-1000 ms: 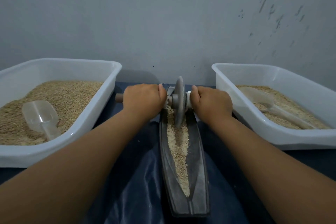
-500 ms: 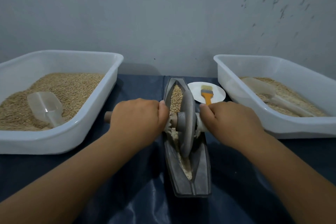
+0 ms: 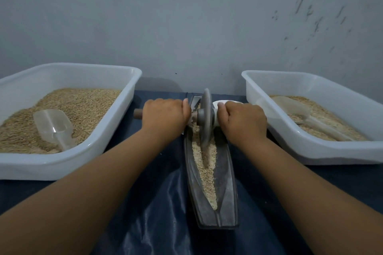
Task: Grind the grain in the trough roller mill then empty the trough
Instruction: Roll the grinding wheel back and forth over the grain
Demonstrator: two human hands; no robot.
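Observation:
A dark boat-shaped trough (image 3: 228, 188) lies lengthwise on the table in front of me, with pale grain (image 3: 207, 174) along its groove. The grey roller wheel (image 3: 205, 118) stands upright in the far part of the trough. My left hand (image 3: 165, 117) grips the wooden axle handle (image 3: 137, 114) left of the wheel. On the wheel's other side, my right hand (image 3: 244, 122) grips the right handle, which the fingers hide.
A white tub (image 3: 116, 128) of brown grain with a clear scoop (image 3: 52, 125) stands on the left. Another white tub (image 3: 310, 152) on the right holds paler grain and a scoop (image 3: 298, 113). A white dish (image 3: 228, 102) peeks out behind my right hand. Dark blue cloth (image 3: 161, 213) covers the table.
Half a second ago the wheel sat at the trough's middle; both hands have pushed it back toward the far end. The brush on the dish is hidden again.

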